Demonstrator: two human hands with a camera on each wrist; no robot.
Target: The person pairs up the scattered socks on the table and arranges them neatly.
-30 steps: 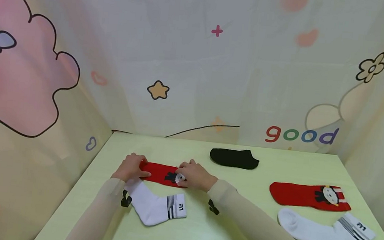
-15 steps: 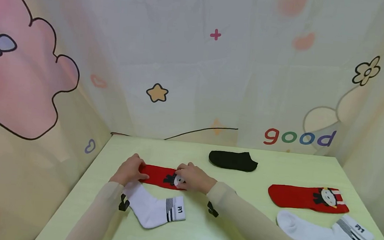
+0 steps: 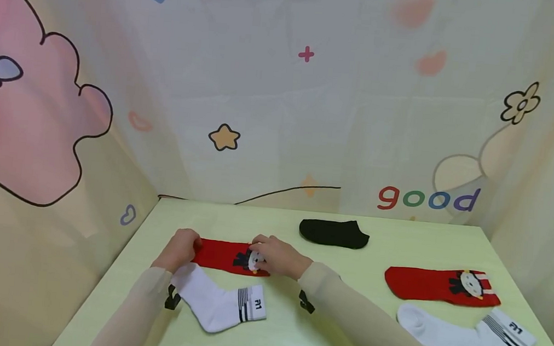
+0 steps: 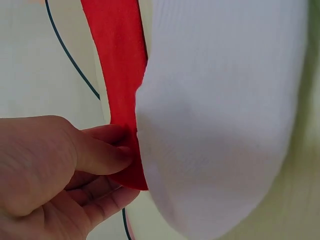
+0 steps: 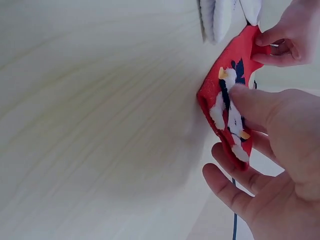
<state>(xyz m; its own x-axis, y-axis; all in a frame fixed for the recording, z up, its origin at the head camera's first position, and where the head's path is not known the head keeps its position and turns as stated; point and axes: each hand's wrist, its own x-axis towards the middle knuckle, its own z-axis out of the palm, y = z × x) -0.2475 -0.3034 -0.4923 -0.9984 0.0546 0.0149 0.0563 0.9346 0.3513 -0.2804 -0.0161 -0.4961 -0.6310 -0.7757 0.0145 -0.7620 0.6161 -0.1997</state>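
Sock, red knit fabric, flat strip form, black-and-white cartoon figure near cuff [image 3: 220, 256]: located at left-centre of pale yellow-green tabletop [image 3: 348, 267], stretched between two hands. Left hand [image 3: 180, 248]: pinching the plain toe end, thumb on top, fingers beneath. Right hand [image 3: 280, 256]: pinching the cuff end, thumb across the printed figure, fingers behind, two of them spread apart past the edge.

Sock, white ribbed fabric, bent at heel, black-striped cuff [image 3: 211, 302]: on the near side of the held sock, toe by the left hand; contact between the two cannot be told. Sock, black, low-cut [image 3: 335, 233]: far side, beyond the right hand. Second red cartoon sock [image 3: 423, 283] and second white striped-cuff sock [image 3: 460, 337]: right side, red farther from the person.
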